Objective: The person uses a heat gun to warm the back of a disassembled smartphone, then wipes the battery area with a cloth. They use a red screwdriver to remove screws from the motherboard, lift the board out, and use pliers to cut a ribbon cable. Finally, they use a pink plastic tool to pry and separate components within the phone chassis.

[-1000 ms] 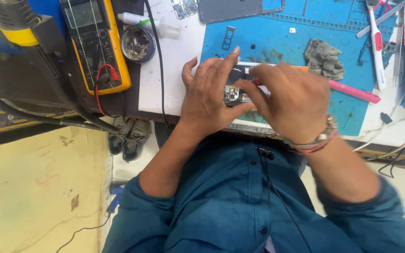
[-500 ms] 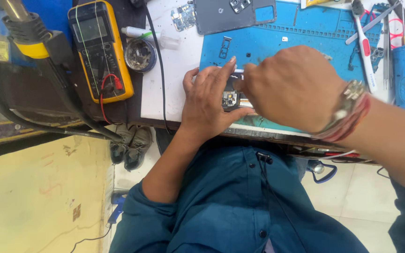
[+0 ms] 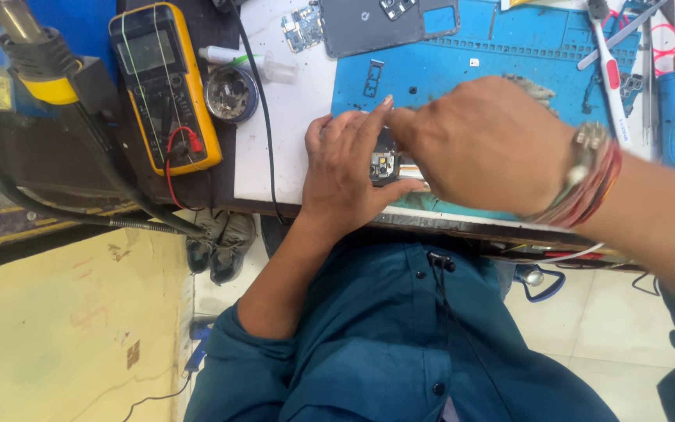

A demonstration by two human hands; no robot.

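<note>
While a yellow multimeter (image 3: 167,86) lies beside your blue work mat (image 3: 501,59), your left hand (image 3: 347,176) pinches the small circuit part (image 3: 383,164) at the mat's near edge; your right hand (image 3: 484,144) curls closed over it.

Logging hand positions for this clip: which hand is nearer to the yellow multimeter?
Left. The left hand rests on the small circuit board, right of the yellow multimeter across a black cable. The right hand lies farther right, beyond the left.
</note>
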